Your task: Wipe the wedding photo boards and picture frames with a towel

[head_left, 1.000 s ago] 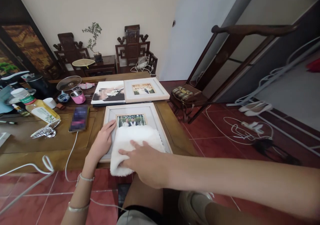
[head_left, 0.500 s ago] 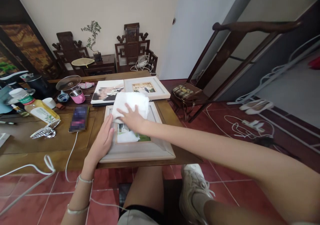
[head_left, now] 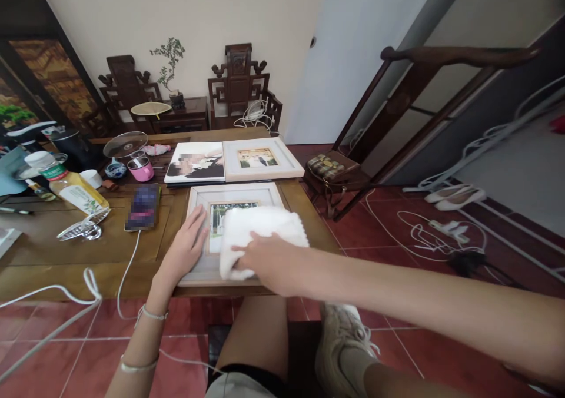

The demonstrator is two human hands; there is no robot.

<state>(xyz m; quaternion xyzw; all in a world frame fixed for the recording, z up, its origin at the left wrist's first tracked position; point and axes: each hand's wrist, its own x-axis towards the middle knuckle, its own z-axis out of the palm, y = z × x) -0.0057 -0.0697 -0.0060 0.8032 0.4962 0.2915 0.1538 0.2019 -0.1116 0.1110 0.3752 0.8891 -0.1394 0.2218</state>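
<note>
A light wooden picture frame (head_left: 199, 277) lies flat at the table's near edge, with a photo (head_left: 215, 221) partly showing inside it. My left hand (head_left: 188, 245) rests along the frame's left side, its fingers stretched out and lying flat. Over the frame's lower right part, my right hand (head_left: 273, 262) presses down on a folded white cloth (head_left: 265, 221) and holds it. The cloth hides much of the photo and the frame's right side.
Behind lie another framed photo (head_left: 286, 159) and a white photo panel (head_left: 185, 174). To the left are a phone (head_left: 142, 206) on a cable, a hair clip (head_left: 83, 226), a yellow liquid bottle (head_left: 73, 192) and a pink cup (head_left: 140, 169). A wooden chair (head_left: 353, 180) holds a bag.
My right hand has slid the white cloth from the frame's upper part down and to the right, uncovering the photo's upper left. My left hand stays on the frame's left side.
</note>
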